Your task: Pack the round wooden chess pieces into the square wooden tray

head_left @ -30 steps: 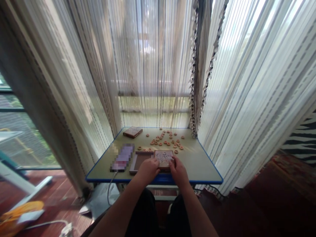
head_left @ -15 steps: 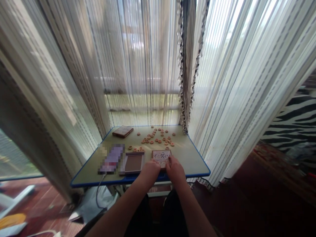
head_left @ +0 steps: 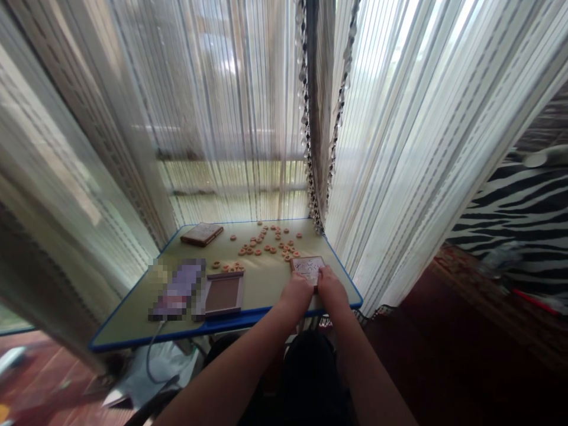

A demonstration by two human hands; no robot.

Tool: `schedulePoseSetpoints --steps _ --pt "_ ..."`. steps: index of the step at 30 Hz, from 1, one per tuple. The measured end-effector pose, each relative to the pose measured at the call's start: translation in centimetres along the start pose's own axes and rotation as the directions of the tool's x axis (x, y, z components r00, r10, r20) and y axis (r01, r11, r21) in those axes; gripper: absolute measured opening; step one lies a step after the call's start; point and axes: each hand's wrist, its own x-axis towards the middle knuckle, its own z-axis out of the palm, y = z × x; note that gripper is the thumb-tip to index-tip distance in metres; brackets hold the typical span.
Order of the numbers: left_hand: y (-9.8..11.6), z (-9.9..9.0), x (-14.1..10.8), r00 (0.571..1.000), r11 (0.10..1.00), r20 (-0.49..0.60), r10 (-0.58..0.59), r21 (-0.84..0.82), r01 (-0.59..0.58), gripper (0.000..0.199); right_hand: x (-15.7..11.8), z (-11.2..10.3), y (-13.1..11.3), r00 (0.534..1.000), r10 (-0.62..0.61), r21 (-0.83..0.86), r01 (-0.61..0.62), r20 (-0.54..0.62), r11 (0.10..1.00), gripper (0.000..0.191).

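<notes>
A flat wooden box with dark brush-style characters on its top lies near the front right of the table. My left hand grips its near left edge, fingers curled. On the near right side, my right hand holds the same box, its fingers bent over the edge. The box's near side is partly hidden by both hands. Several small round wooden game pieces are scattered beyond it. To the left rests a shallow brown tray with a raised rim.
A second flat wooden box sits at the table's back left. A blurred-out phone-like object with a cable lies at the front left. The table has a blue edge, and sheer curtains hang behind it.
Both hands have shifted the wooden box to the right, away from the tray and close to the scattered pieces. The camera view has turned slightly right.
</notes>
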Motion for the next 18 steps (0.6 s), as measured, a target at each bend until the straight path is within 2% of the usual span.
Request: schedulePoseSetpoints --steps 4,9,18 --pt "0.3 -0.6 2.9 1.000 0.998 0.025 -0.016 -0.065 0.018 0.032 2.8 -0.9 0.8 0.997 0.064 -0.105 -0.068 -0.040 0.992 0.032" --pt "-0.5 -0.3 7.1 0.998 0.997 0.035 -0.049 -0.062 0.051 0.031 6.7 -1.6 0.8 0.991 0.128 -0.144 -0.122 0.038 0.982 0.029" --pt "-4.0 0.3 14.3 0.994 0.993 0.020 -0.107 -0.052 0.108 0.031 14.3 0.1 1.3 0.992 0.122 -0.073 -0.122 -0.010 0.990 0.028"
